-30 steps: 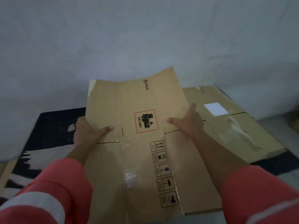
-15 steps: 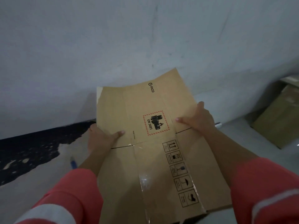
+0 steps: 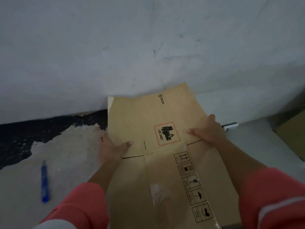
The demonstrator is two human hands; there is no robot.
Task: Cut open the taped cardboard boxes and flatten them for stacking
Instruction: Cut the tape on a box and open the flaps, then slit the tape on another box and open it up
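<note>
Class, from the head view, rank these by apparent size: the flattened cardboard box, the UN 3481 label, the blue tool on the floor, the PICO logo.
1. flattened cardboard box
2. UN 3481 label and blue tool: unsure, since the label is wider and the tool longer
3. PICO logo

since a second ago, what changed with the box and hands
The flattened box was carried away from the flat cardboard on the rug; a blue cutter at left and another box at right came into view. The left hand and right hand kept their grip.
</note>
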